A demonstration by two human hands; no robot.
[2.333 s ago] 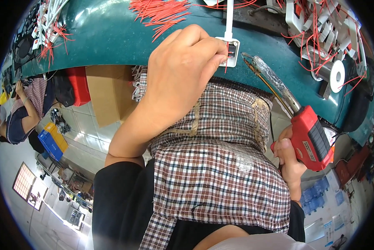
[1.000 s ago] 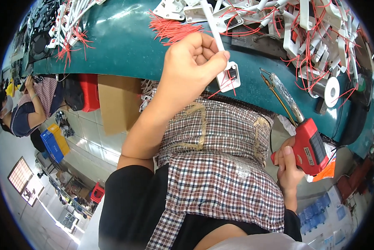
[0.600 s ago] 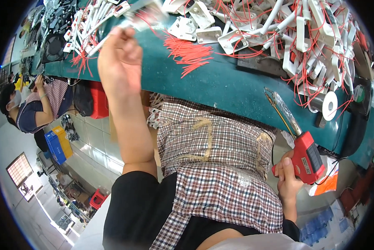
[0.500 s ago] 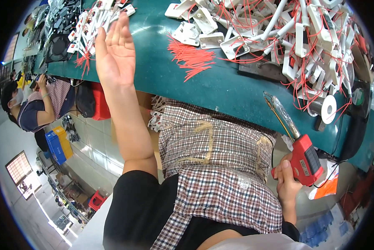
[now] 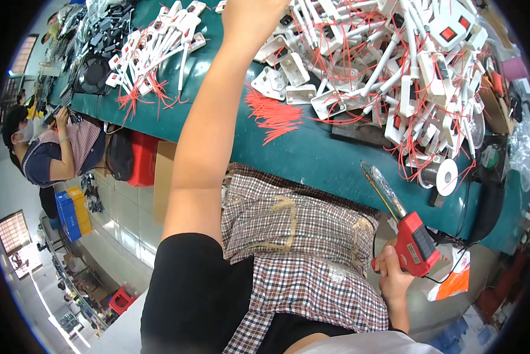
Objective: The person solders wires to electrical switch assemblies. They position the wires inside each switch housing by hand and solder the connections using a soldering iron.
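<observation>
My right hand, low on the right, is closed around the handle of a red soldering gun. Its long metal tip points up and left, just over the edge of the green table. My left hand reaches to the far side of the table, and its fingers are cut off by the picture's upper edge. Beside it lies a large heap of white plastic housings with red switches, white tubes and thin red wires. A bundle of short red wires rests on the table below that heap.
A smaller group of white switch pieces lies on the left of the green table. Near a solder spool at the right stands a dark block. A co-worker sits at the far left. An orange and white bag is beyond the soldering gun.
My left hand, which was raised open over the left of the table, has swung right and away toward the large heap. The soldering gun stays in my right hand. The view has shifted slightly.
</observation>
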